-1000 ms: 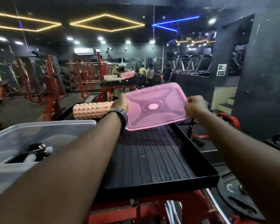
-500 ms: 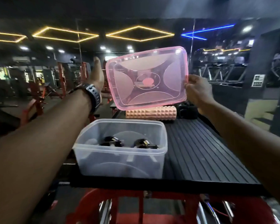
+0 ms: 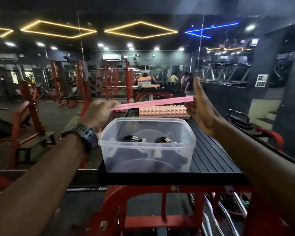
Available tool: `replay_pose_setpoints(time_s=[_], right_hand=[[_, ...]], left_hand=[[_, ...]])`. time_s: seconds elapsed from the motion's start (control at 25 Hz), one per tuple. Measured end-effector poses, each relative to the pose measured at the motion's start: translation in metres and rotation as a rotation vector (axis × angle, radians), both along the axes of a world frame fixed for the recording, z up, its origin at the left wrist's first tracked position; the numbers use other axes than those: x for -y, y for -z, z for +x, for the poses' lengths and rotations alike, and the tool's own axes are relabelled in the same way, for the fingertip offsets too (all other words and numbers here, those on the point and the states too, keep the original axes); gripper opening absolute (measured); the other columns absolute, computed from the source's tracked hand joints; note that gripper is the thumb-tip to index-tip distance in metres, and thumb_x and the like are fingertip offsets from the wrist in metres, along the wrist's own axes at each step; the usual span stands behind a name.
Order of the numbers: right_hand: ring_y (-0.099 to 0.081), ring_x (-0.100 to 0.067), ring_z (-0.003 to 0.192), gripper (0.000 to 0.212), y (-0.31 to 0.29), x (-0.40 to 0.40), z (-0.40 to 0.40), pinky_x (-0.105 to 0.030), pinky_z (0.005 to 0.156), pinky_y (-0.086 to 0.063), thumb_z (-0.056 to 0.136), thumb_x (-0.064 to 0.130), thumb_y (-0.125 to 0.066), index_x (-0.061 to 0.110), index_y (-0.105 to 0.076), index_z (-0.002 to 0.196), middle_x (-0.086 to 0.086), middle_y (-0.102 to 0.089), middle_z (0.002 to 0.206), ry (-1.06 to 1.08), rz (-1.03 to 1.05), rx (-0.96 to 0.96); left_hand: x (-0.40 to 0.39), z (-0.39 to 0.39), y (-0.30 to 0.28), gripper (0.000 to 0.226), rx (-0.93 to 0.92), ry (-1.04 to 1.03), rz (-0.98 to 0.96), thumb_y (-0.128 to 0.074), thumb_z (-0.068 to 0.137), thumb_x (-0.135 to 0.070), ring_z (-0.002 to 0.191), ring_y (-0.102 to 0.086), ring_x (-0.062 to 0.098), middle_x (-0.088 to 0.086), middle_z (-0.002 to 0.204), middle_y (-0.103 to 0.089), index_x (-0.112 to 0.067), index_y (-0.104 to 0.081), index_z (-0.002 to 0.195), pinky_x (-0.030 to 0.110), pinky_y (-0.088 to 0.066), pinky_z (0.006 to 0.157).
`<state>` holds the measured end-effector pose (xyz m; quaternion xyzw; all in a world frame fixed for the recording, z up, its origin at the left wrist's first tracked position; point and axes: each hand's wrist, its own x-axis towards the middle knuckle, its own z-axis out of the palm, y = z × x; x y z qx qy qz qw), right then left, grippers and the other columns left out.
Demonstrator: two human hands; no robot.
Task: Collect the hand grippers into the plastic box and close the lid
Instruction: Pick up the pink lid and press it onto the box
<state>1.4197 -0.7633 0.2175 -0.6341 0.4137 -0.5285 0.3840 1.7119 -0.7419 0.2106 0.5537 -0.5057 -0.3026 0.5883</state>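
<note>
A clear plastic box stands open on the near left of a black ribbed platform. Two black hand grippers with metal springs lie inside it. Above and just behind the box I hold a pink translucent lid, seen nearly edge-on and almost level, its right end a little higher. My left hand, with a dark watch at the wrist, grips the lid's left end. My right hand grips its right end. The lid is clear of the box rim.
A peach studded foam roller lies across the platform just behind the box. Red gym frames stand at left and below the platform. A mirror wall ahead reflects people. Treadmills line the right.
The lid has tipped from facing me, held high, down to nearly flat and now hovers low over the box. Both hands came down with it.
</note>
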Motion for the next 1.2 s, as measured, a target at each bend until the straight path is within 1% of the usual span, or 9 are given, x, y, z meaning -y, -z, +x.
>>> replay_pose_setpoints(time_s=[0.08,0.28,0.44,0.56,0.64,0.8,0.92,1.04,1.2], right_hand=[[-0.046,-0.034,0.146,0.095,0.010,-0.001,-0.003,-0.056,0.121,-0.033,0.091,0.082,-0.027,0.020,-0.027,0.163,-0.019,-0.038,0.164,-0.022,0.030,0.040],[-0.044,-0.025,0.148,0.077,0.024,-0.001,-0.002,-0.050,0.123,-0.034,0.096,0.069,-0.042,0.025,-0.037,0.159,-0.008,-0.043,0.163,-0.001,0.044,0.098],[-0.073,-0.014,0.102,0.052,0.027,-0.006,0.003,-0.038,0.103,-0.052,0.096,0.054,-0.053,0.015,-0.069,0.125,-0.008,-0.074,0.124,0.073,0.090,0.041],[-0.069,-0.024,0.099,0.044,0.029,-0.014,0.009,-0.049,0.107,-0.050,0.088,0.044,-0.059,0.010,-0.073,0.112,-0.016,-0.075,0.116,0.113,0.097,0.008],[-0.068,-0.034,0.112,0.049,0.028,-0.022,0.012,-0.053,0.112,-0.047,0.083,0.039,-0.060,0.006,-0.072,0.116,-0.020,-0.071,0.125,0.137,0.100,-0.003],[-0.064,-0.039,0.118,0.043,0.030,-0.038,0.015,-0.053,0.111,-0.045,0.078,0.034,-0.060,0.005,-0.073,0.107,-0.022,-0.070,0.125,0.196,0.075,-0.061],[-0.064,-0.032,0.107,0.032,0.042,-0.048,0.014,-0.042,0.097,-0.047,0.078,0.035,-0.061,0.011,-0.074,0.096,-0.012,-0.071,0.115,0.211,0.102,-0.078],[-0.062,-0.022,0.099,0.033,0.056,-0.054,0.013,-0.038,0.088,-0.045,0.076,0.036,-0.060,0.016,-0.073,0.098,-0.005,-0.070,0.107,0.210,0.119,-0.091],[-0.065,-0.022,0.099,0.036,0.059,-0.057,0.013,-0.038,0.089,-0.049,0.075,0.038,-0.060,0.015,-0.073,0.101,-0.003,-0.072,0.104,0.208,0.092,-0.147]], left_hand=[[-0.001,-0.002,0.004,0.042,0.097,-0.008,-0.025,-0.062,0.086,-0.038,0.087,-0.055,0.026,0.012,0.087,-0.061,0.003,-0.069,0.086,0.040,-0.045,0.080],[-0.008,-0.011,0.008,0.065,0.181,0.004,-0.034,-0.058,0.072,-0.049,0.089,-0.059,0.027,0.013,0.092,-0.064,0.007,-0.064,0.103,0.052,-0.050,0.089],[-0.018,-0.012,0.010,0.050,0.204,-0.033,-0.041,-0.058,0.073,-0.046,0.093,-0.060,0.038,0.023,0.099,-0.067,0.001,-0.064,0.090,0.053,-0.048,0.091],[-0.029,-0.012,0.010,0.039,0.220,-0.047,-0.063,-0.058,0.071,-0.044,0.087,-0.055,0.031,0.021,0.092,-0.063,-0.006,-0.061,0.078,0.052,-0.047,0.089],[-0.033,-0.010,0.010,0.039,0.238,-0.061,-0.069,-0.059,0.076,-0.043,0.087,-0.056,0.033,0.019,0.091,-0.064,-0.004,-0.063,0.076,0.050,-0.046,0.089],[-0.037,-0.004,0.021,0.028,0.314,-0.037,-0.075,-0.057,0.092,-0.028,0.080,-0.053,0.027,0.005,0.073,-0.059,-0.011,-0.063,0.071,0.030,-0.041,0.068],[-0.039,-0.003,0.032,0.020,0.307,0.022,-0.056,-0.055,0.092,-0.026,0.088,-0.052,0.023,-0.002,0.077,-0.055,-0.015,-0.062,0.077,0.027,-0.040,0.075],[-0.044,-0.004,0.042,0.016,0.358,-0.023,-0.116,-0.058,0.087,-0.024,0.072,-0.049,0.017,-0.001,0.077,-0.054,-0.010,-0.065,0.086,0.029,-0.032,0.062],[-0.046,-0.007,0.050,0.017,0.345,-0.081,-0.118,-0.061,0.086,-0.019,0.036,-0.042,0.002,-0.003,0.055,-0.042,-0.017,-0.054,0.071,0.014,-0.026,0.037]])
